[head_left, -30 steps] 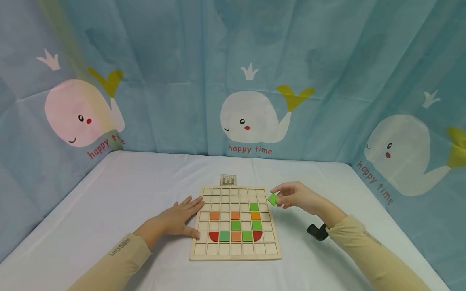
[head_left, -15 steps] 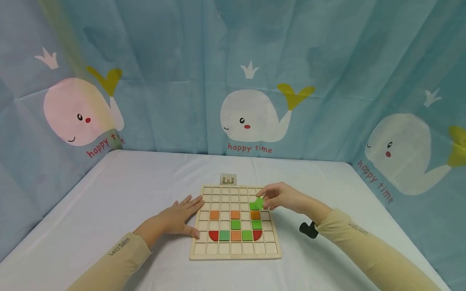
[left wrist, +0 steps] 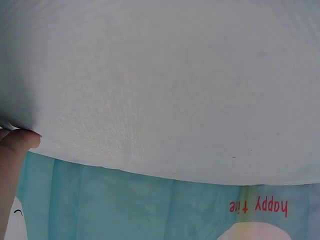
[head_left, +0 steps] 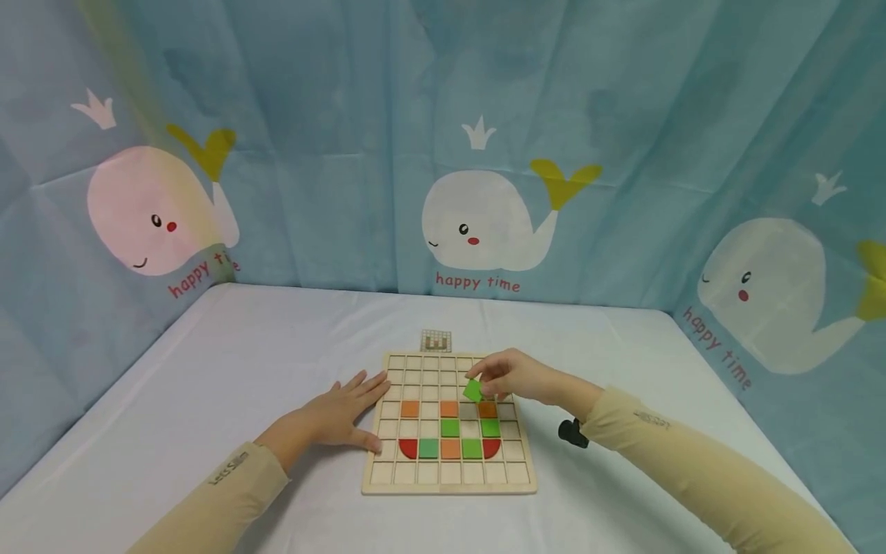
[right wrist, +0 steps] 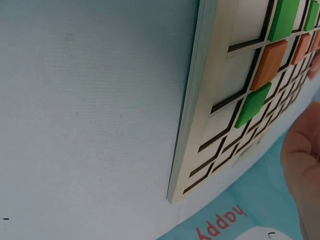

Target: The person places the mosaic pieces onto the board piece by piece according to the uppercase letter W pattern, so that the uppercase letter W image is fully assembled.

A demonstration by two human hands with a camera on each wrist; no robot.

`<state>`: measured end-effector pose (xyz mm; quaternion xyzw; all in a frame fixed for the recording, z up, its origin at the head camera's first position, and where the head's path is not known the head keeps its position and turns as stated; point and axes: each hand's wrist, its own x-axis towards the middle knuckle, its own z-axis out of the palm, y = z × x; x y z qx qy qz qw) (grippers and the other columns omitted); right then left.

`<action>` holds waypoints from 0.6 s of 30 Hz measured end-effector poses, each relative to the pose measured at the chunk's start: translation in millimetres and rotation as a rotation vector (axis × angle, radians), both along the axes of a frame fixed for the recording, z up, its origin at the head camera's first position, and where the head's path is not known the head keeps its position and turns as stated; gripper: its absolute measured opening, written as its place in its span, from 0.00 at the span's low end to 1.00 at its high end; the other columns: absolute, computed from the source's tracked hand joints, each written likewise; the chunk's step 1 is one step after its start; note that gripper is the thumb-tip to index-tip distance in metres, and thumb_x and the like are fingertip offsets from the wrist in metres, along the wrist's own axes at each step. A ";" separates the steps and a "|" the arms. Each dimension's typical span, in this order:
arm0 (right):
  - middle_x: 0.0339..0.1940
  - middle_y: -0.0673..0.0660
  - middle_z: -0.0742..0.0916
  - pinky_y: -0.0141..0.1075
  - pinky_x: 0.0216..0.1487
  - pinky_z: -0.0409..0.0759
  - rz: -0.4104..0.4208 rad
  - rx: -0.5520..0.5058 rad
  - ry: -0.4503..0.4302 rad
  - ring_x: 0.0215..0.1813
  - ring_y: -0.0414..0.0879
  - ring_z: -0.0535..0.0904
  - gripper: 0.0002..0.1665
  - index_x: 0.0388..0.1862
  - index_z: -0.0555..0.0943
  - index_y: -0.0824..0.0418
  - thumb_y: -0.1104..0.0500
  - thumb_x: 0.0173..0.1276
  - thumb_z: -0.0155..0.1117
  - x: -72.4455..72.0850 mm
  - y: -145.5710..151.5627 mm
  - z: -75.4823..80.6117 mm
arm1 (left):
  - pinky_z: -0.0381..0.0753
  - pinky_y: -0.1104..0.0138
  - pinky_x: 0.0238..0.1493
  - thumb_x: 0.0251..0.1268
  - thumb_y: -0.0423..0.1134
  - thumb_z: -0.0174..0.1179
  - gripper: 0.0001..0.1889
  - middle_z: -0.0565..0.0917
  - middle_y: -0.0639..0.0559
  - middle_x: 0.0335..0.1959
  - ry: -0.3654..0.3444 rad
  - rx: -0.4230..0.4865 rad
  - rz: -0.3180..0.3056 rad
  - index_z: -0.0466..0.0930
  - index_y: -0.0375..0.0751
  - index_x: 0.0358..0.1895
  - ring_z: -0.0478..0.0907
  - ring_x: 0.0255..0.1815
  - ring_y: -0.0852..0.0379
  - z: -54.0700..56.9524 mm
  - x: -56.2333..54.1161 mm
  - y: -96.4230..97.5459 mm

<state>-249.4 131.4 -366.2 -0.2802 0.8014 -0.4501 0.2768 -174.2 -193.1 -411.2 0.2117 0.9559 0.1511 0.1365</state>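
Note:
My right hand [head_left: 512, 376] pinches a green square tile [head_left: 474, 390] by its edge, tilted over the upper right part of a wooden grid board [head_left: 450, 488]. In the right wrist view that hand [right wrist: 304, 150] shows at the right border, its held tile out of sight. Straight fingers of my left hand [head_left: 339, 415] rest along the board's left side, thumb near the lower left corner. Set in the grid are orange tiles [head_left: 410, 409], green tiles [head_left: 450, 428], a teal tile [head_left: 428, 448] and two red rounded pieces [head_left: 408, 448]. A green tile [right wrist: 253, 105] beyond the orange one is mostly hidden in the head view.
A small card [head_left: 436, 341] with a printed grid pattern lies just behind the board. A black object [head_left: 573, 432] shows under the right forearm. White cloth [head_left: 277, 331] covers the table, and a blue whale-print curtain [head_left: 332, 215] hangs behind it.
My right hand has moved left with the green tile, from beside the board's right edge to over its grid. The left hand stays in place.

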 end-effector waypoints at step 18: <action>0.31 0.52 0.81 0.37 0.35 0.74 0.051 0.016 0.035 0.31 0.43 0.73 0.16 0.54 0.81 0.70 0.69 0.68 0.61 -19.1 -30.4 -12.0 | 0.47 0.35 0.68 0.50 0.68 0.64 0.56 0.50 0.43 0.78 0.010 0.003 -0.018 0.53 0.38 0.76 0.42 0.77 0.34 -0.9 -2.0 0.0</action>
